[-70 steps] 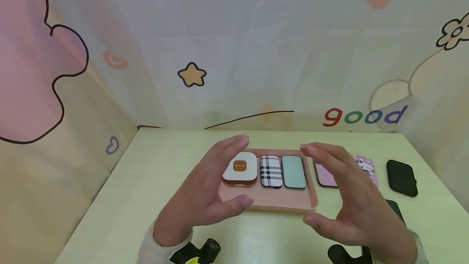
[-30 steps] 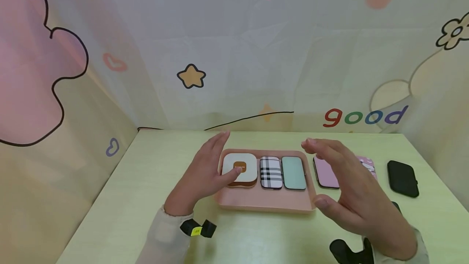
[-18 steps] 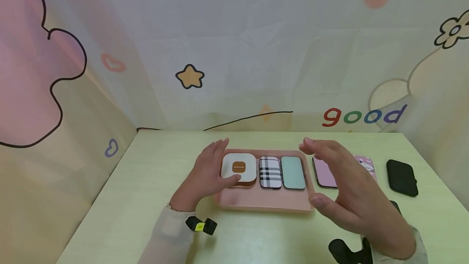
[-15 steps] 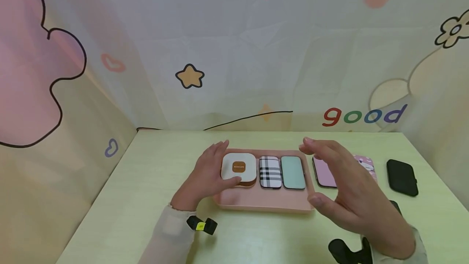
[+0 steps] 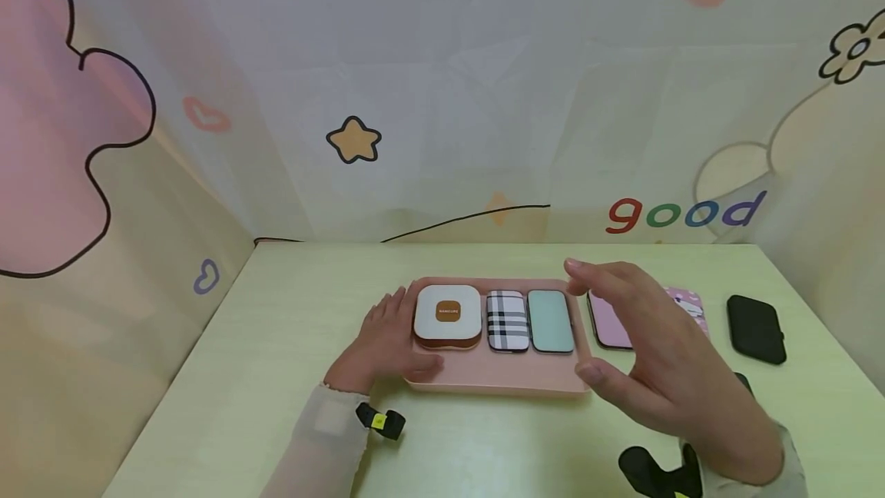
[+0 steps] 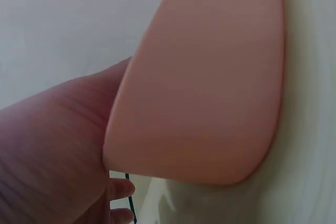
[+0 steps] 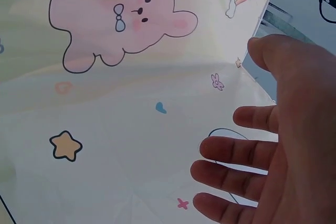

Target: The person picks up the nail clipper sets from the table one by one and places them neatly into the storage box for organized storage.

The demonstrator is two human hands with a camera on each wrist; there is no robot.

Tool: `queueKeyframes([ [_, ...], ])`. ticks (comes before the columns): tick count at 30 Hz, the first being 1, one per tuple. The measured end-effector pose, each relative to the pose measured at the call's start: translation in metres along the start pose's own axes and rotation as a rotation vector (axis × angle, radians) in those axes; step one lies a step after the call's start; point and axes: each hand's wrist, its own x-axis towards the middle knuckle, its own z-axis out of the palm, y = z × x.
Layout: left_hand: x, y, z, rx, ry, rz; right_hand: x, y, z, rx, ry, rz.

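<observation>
Pink tray [image 5: 508,375], slim devices [image 5: 757,329] on pale table [image 5: 484,440]

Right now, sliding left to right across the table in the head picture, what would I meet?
Left hand, white box with brown label, plaid phone-shaped slab, mint-green slab (those last three in the pink tray), lilac slab, black slab.

tray [image 5: 508,372] coloured pink | square box [image 5: 448,315] topped white, based brown | slim case [image 5: 508,321] checked in black, grey and white | rectangular case [image 5: 551,321] tinted mint
</observation>
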Motion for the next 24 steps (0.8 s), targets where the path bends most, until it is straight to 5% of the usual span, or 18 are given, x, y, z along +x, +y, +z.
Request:
queueKeyframes([
  [8,0.004,-0.006,0.007,-0.139,-0.018,0.048,0.001,0.0,0.002,-0.013,-0.01,-0.003],
  [24,0.006,-0.01,0.013,-0.147,-0.037,0.017,0.0,0.002,0.006,-0.098,-0.051,0.018],
])
